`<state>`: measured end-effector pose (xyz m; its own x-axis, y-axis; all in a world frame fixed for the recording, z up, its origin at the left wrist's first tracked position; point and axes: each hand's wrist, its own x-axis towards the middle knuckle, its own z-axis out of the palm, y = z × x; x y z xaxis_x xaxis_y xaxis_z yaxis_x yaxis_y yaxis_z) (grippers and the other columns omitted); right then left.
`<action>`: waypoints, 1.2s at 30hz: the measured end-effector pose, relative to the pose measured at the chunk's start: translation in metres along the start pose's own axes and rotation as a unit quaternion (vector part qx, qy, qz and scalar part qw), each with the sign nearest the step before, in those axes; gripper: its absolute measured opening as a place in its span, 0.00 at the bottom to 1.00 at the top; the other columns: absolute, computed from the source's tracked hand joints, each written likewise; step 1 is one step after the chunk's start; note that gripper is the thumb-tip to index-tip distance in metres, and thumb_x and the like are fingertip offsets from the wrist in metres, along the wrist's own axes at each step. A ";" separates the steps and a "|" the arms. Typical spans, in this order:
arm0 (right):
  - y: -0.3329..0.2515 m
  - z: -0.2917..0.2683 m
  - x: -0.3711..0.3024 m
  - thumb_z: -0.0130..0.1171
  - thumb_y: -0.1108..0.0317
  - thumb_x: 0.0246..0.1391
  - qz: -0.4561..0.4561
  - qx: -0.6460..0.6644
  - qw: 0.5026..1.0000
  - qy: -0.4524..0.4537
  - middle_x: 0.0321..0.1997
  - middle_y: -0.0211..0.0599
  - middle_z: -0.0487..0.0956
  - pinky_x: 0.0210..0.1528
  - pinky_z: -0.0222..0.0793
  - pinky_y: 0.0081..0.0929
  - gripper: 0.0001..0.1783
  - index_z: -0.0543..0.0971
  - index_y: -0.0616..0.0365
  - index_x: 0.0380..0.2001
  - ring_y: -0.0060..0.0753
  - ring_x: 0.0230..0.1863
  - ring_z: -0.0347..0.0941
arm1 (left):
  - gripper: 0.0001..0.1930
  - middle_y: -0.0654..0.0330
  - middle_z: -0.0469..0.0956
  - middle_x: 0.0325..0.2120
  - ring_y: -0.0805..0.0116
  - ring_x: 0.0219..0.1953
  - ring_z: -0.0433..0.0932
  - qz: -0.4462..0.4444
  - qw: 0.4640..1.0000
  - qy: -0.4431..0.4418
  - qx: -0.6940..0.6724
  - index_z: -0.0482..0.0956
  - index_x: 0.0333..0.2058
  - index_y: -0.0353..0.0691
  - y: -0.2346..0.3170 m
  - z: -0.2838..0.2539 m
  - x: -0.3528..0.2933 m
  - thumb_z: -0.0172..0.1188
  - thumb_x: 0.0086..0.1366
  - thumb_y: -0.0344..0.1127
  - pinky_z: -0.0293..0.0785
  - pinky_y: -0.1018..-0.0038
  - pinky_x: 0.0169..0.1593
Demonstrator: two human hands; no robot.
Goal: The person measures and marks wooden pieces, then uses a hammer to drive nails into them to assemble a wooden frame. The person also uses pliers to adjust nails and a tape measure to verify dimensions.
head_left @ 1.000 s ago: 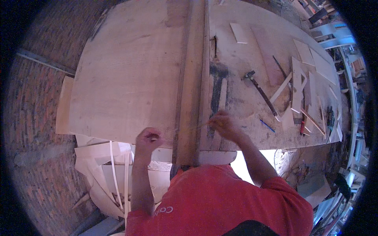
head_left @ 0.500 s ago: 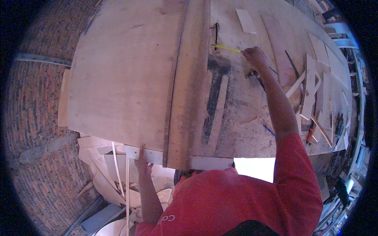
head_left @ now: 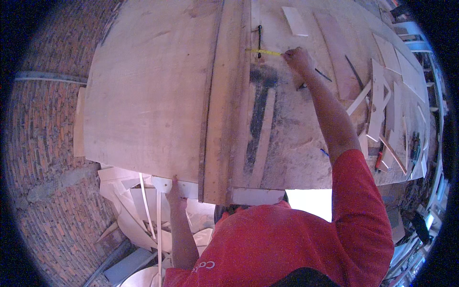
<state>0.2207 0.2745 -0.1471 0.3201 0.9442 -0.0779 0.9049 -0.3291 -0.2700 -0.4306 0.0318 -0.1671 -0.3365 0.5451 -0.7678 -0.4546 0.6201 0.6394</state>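
My right hand is closed on a tape measure over the far right of the worktable. Its yellow blade stretches left from my fingers to the side of a long brown board. Any case is hidden in my fist. A black rod-like tool lies across the blade's line. At the near edge, my left hand grips the white edge strip, one finger reaching up over it, the others partly hidden. Left of the brown board spreads a large pale plywood sheet.
Wood strips and offcuts lie piled on the right of the worktable, near a red-handled tool and a blue pen-like item. More offcuts are heaped below the left edge. A brick wall stands at left.
My right hand has moved slightly left and away from me with the tape measure; its blade now reaches the brown board's side. My left hand stays at the near edge.
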 end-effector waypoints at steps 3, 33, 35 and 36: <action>0.015 0.011 0.010 0.60 0.48 0.58 -0.007 0.009 1.000 0.005 0.42 0.50 0.84 0.54 0.74 0.49 0.19 0.87 0.47 0.43 0.55 0.48 0.80 | 0.33 0.59 0.77 0.53 0.56 0.52 0.79 -0.008 1.000 0.009 0.005 0.66 0.64 0.48 -0.001 0.001 0.002 0.71 0.63 0.38 0.81 0.51 0.53; 0.028 0.023 0.017 0.59 0.49 0.59 -0.007 -0.021 0.999 0.036 0.41 0.54 0.81 0.53 0.73 0.49 0.18 0.88 0.45 0.43 0.57 0.45 0.79 | 0.38 0.61 0.74 0.56 0.61 0.54 0.76 -0.028 0.978 0.019 0.204 0.65 0.65 0.49 0.010 0.011 -0.032 0.72 0.61 0.53 0.77 0.59 0.49; 0.023 0.022 0.015 0.58 0.49 0.59 -0.009 -0.025 0.999 0.041 0.42 0.54 0.82 0.53 0.73 0.49 0.18 0.88 0.45 0.43 0.58 0.45 0.79 | 0.38 0.61 0.75 0.55 0.62 0.53 0.76 -0.009 0.979 0.010 0.203 0.66 0.64 0.49 0.008 0.010 -0.032 0.72 0.60 0.54 0.77 0.59 0.47; 0.022 0.021 0.016 0.58 0.49 0.59 -0.019 -0.037 0.998 0.049 0.42 0.54 0.82 0.53 0.74 0.49 0.18 0.88 0.45 0.43 0.58 0.45 0.79 | 0.38 0.61 0.75 0.55 0.63 0.52 0.77 0.013 0.980 0.001 0.198 0.67 0.64 0.49 0.007 0.011 -0.034 0.72 0.60 0.54 0.77 0.59 0.47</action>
<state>0.2398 0.2828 -0.1740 0.3071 0.9513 0.0261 0.9340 -0.2960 -0.1999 -0.4133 0.0242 -0.1363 -0.3449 0.5637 -0.7505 -0.0906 0.7759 0.6243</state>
